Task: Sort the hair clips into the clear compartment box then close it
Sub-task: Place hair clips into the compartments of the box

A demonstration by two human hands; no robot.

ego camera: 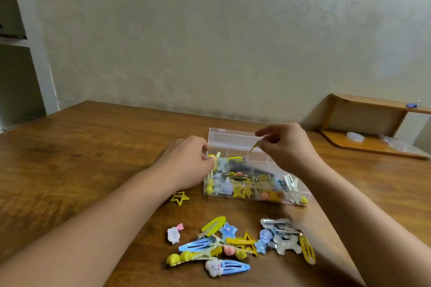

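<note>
A clear compartment box (233,140) stands open on the wooden table, its lid upright at the back and several yellow, blue and white clips inside. My left hand (186,161) grips the box's left end with curled fingers. My right hand (286,144) pinches a thin yellow hair clip (251,150) above a back compartment. A pile of loose hair clips (233,244) lies in front of the box, yellow, blue, silver and white. One yellow star clip (179,197) lies alone beside the box's left front corner.
A low wooden shelf (373,133) stands at the back right against the wall, with clear plastic pieces on it and a small blue item on top. The table's left half is bare wood. A white door frame stands at far left.
</note>
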